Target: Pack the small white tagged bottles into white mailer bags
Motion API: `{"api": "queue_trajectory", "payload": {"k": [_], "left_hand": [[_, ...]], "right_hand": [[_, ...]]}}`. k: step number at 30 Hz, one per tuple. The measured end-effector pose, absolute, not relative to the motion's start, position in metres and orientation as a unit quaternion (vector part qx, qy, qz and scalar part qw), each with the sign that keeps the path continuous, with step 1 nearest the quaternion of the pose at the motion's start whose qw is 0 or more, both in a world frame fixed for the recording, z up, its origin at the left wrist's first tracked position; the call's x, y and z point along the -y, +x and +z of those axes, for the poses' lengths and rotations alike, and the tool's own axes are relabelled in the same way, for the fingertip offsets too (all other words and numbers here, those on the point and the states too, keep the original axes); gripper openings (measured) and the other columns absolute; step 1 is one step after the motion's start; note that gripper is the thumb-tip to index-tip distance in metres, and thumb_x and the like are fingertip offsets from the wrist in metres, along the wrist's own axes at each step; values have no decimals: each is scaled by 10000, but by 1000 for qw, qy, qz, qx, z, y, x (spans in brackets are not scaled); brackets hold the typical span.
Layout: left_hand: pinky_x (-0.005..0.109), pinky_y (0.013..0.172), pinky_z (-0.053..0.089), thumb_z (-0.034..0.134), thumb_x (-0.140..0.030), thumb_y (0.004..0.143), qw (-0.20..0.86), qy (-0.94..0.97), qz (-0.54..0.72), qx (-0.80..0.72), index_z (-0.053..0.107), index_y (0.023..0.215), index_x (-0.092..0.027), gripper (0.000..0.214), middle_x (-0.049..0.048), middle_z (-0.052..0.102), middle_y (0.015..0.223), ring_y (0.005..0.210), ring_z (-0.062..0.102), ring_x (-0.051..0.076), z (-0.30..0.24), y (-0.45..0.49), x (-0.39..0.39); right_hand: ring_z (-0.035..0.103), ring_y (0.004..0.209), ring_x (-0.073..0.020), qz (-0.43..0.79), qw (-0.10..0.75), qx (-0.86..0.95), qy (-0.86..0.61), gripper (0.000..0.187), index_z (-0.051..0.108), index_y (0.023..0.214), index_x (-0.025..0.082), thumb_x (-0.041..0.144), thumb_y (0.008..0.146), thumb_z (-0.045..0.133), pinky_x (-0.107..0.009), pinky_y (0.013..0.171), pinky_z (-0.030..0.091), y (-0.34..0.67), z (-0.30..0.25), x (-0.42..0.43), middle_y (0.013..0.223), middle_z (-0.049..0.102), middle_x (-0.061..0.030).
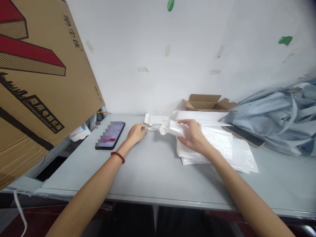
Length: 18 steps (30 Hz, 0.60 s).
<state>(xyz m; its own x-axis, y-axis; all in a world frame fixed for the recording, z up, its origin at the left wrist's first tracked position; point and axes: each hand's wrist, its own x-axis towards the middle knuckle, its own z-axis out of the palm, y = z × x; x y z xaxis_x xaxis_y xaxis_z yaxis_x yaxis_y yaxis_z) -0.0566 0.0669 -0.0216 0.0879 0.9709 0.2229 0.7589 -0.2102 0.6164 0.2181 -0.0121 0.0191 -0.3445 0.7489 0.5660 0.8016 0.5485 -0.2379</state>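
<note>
My right hand [194, 135] is closed round a white translucent plastic bag [172, 128], held just above the grey table [153, 171]. A thin white piece [153, 128] sticks out of the bag's left end. My left hand [136, 133] pinches the tip of that piece, fingers pressed together. A red bead bracelet [118, 156] sits on my left wrist. Under my right hand lies a stack of clear plastic bags [222, 148].
A phone [110, 135] lies left of my left hand. A large cardboard box [37, 82] leans at the left. A flat white box [158, 119] and a small open cardboard box [207, 102] stand by the wall. Blue-grey cloth [278, 115] covers the right side.
</note>
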Motion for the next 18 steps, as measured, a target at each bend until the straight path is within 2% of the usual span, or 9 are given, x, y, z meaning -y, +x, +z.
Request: {"api": "queue_trajectory", "payload": {"k": [11,15,18], "left_hand": [[319,714,432,607,-247,728,163,752,263,-582,689,702,-200,98,58,690,761,760,602,227,-16,-51,-63],[290,636,417,609,-225,696,184,755,244,-581,664,617,-196,101,34,644,603,676,594,216,-10,-54,-62],[280,615,408,599,-222,700,195,751,243,-582,657,617,-181,109,31,646,608,656,590,205,1,-59,-60]], "right_hand": [[503,1087,-346,-51,322,824,-463,532,335,1195,202,215,718,569,-523,918,342,218,17,10,1138,506,-150],[502,1140,-349,-47,321,831,-452,630,252,1278,210,202,724,552,-527,943,316,218,16,11,1196,508,-156],[476,1188,-344,-52,315,832,-453,708,169,1332,201,202,734,549,-521,944,316,218,16,11,1230,513,-168]]}}
